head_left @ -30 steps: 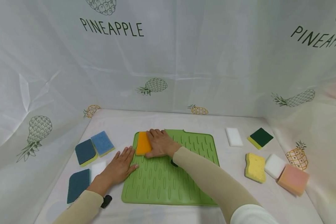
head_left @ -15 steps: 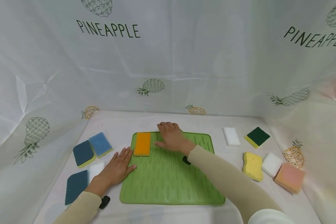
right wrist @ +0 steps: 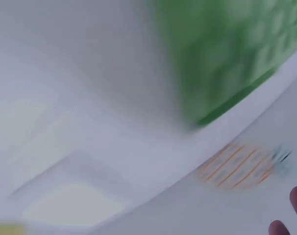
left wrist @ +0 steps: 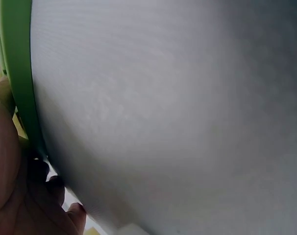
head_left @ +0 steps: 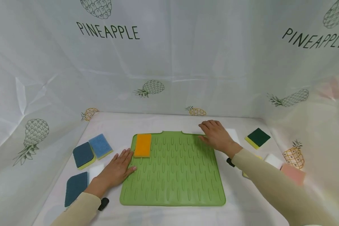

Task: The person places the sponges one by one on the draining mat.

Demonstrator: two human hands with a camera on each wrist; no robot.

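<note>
Right hand has let go of the orange sponge, left at the mat's 10 o'clock corner, and swung empty, fingers relaxed, toward the white sponge at 2 o'clock; left hand stays flat on the mat edge.

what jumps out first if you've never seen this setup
The bright green ribbed mat in the middle of the white table, with an orange sponge lying on its far left corner. The left hand rests flat on the mat's left edge, while the right hand hovers at its far right corner beside a white sponge.
</note>
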